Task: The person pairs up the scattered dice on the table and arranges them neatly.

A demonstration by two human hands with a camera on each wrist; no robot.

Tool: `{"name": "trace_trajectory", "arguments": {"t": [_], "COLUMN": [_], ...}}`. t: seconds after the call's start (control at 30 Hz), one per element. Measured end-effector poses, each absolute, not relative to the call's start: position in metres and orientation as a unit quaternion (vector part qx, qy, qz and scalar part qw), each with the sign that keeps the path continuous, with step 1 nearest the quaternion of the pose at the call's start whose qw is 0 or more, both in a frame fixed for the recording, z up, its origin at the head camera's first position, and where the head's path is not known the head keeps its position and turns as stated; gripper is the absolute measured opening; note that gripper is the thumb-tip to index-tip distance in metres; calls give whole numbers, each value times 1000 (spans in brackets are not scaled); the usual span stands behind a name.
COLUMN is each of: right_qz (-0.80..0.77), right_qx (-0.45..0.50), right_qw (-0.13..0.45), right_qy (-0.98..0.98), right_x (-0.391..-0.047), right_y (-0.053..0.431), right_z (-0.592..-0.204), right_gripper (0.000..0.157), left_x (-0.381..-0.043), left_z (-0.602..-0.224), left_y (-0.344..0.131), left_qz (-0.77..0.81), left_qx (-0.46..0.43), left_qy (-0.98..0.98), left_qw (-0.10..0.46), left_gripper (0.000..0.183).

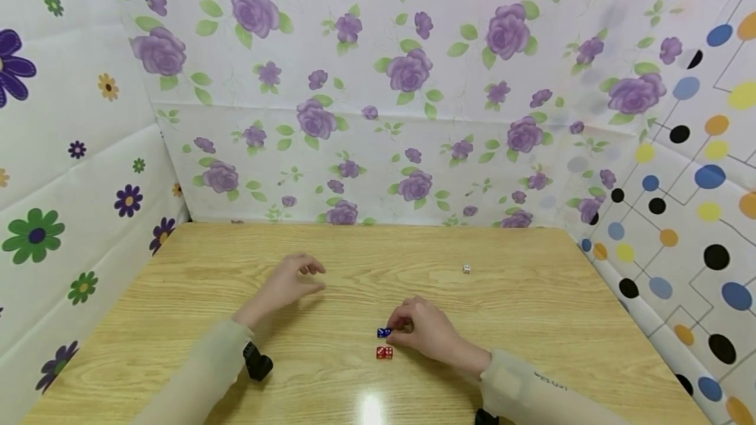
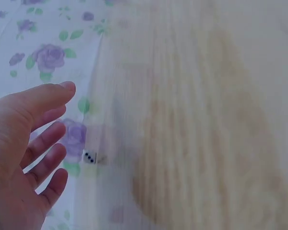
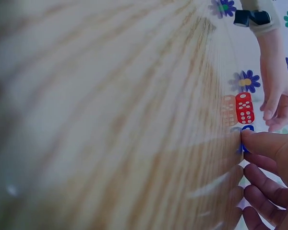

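1. On the left, we see the left hand point(image 1: 289, 281) above the worktop point(image 1: 331, 326), fingers apart and slightly bent, holding nothing.
2. Near the middle, we find two blue dice point(image 1: 380, 332) side by side on the worktop. We judge them light, stiff and hard to break, though their smooth faces may slip; we would take hold across two opposite sides.
3. Just nearer us lie two red dice point(image 1: 380, 353), side by side. We think a careless thumb could knock them.
4. To the right, we see the right hand point(image 1: 428, 330) pinching the right-hand blue die between thumb and forefinger, partly hiding it.
5. Farther back and right, we spot a white die point(image 1: 466, 269), well apart and out of the way.
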State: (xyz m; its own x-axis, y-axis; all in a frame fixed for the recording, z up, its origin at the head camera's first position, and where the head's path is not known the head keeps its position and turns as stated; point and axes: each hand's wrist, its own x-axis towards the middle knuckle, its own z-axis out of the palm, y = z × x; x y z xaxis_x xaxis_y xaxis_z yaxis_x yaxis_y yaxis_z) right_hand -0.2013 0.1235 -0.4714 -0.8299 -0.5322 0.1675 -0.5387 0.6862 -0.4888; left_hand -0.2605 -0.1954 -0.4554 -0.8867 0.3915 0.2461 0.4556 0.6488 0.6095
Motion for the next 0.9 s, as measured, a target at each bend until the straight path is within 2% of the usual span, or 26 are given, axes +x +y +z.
{"name": "trace_trajectory", "arguments": {"t": [0.27, 0.6, 0.9], "right_qz": [268, 263, 269], "right_qx": [291, 295, 299], "right_qw": [7, 6, 8], "right_qy": [-918, -919, -915], "right_x": [-201, -201, -201], "right_y": [124, 125, 125], "right_z": [-472, -471, -471], "right_gripper": [15, 15, 15], "left_x": [-282, -298, -302], "left_z": [-460, -476, -477], "left_y": [-213, -226, -225], "left_qz": [-348, -349, -338], "left_qx": [-213, -209, -193], "left_qy": [-912, -913, -921], "left_qw": [49, 27, 24], "left_gripper": [27, 31, 17]}}
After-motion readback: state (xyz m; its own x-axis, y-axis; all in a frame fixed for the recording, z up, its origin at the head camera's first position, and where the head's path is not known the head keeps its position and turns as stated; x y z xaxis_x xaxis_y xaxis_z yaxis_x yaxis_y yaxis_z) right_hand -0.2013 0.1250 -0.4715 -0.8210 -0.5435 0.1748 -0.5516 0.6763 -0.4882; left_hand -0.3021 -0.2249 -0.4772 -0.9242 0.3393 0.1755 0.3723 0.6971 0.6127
